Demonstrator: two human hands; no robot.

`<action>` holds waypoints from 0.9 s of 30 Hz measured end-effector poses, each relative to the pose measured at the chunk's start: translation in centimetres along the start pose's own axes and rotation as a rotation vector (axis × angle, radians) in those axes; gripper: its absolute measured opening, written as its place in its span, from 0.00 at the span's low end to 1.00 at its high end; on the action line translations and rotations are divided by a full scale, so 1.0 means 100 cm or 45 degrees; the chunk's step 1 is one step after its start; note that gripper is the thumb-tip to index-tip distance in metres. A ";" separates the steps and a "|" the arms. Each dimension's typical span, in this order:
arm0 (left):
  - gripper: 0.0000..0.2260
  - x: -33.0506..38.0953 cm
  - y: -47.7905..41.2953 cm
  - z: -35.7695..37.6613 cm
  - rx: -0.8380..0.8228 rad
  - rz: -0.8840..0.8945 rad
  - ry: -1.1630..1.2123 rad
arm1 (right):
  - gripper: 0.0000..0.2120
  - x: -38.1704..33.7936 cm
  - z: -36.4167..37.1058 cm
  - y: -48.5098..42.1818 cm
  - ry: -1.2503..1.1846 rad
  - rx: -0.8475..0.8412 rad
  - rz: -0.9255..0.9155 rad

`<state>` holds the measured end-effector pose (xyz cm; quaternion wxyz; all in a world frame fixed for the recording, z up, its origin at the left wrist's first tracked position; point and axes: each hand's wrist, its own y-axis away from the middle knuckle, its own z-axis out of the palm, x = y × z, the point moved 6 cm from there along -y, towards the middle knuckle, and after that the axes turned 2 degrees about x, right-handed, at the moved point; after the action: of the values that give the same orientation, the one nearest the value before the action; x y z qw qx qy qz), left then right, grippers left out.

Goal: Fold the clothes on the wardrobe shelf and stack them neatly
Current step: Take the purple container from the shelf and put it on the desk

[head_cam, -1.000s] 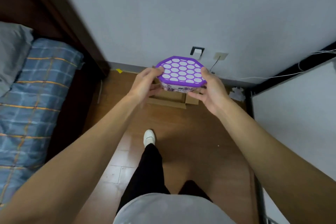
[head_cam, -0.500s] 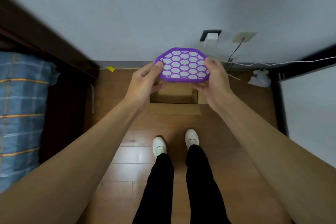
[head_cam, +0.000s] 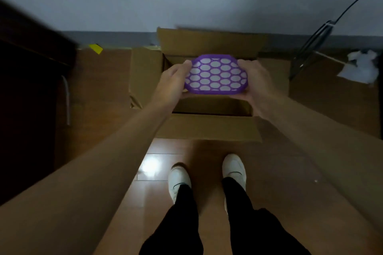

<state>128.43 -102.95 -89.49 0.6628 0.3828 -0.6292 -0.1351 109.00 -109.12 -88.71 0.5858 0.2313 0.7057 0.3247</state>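
Dark furniture (head_cam: 27, 93): far left, blurred; could not tell whether it was the wardrobe.
Yellow scrap (head_cam: 95, 48): on the floor by the wall, left of the box.
Left hand (head_cam: 172, 85): wrapped round the left end of the purple container (head_cam: 216, 74), thumb up at the rim.
Purple container: lattice lid up, roughly level, long axis left-right, spanning hand to hand.
Cardboard box (head_cam: 207, 128): flaps open, on the floor just beyond the shoes (head_cam: 179, 180); the container sat over its mouth, and contact with the inside could not be told.
Right hand (head_cam: 257, 80): gripped the right end, mirror of the left.
Cable (head_cam: 310, 47), white paper (head_cam: 360, 66): far right, well apart from the box.
Clothes: none in frame; shelf not visible.
Key relation: container centred between the hands, neither nearer; box opening directly below the grip, so the likely move was straight down.
Step (judgement): clearing the container away; folding not yet begun.
Risk (judgement): an end clipping a flap if lowered off-centre.
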 end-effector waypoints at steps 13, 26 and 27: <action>0.12 -0.118 -0.148 0.030 -0.045 -0.272 -0.170 | 0.18 0.114 0.023 -0.155 0.241 -0.108 0.041; 0.05 -0.172 -0.193 0.035 -0.028 -0.443 -0.349 | 0.12 0.171 0.034 -0.206 0.380 -0.153 0.245; 0.06 -0.174 -0.194 0.035 -0.027 -0.438 -0.338 | 0.12 0.173 0.034 -0.207 0.388 -0.145 0.247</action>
<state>128.04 -105.68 -115.61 0.5452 0.4564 -0.6350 -0.3020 109.85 -110.33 -115.85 0.4501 0.2128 0.7411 0.4504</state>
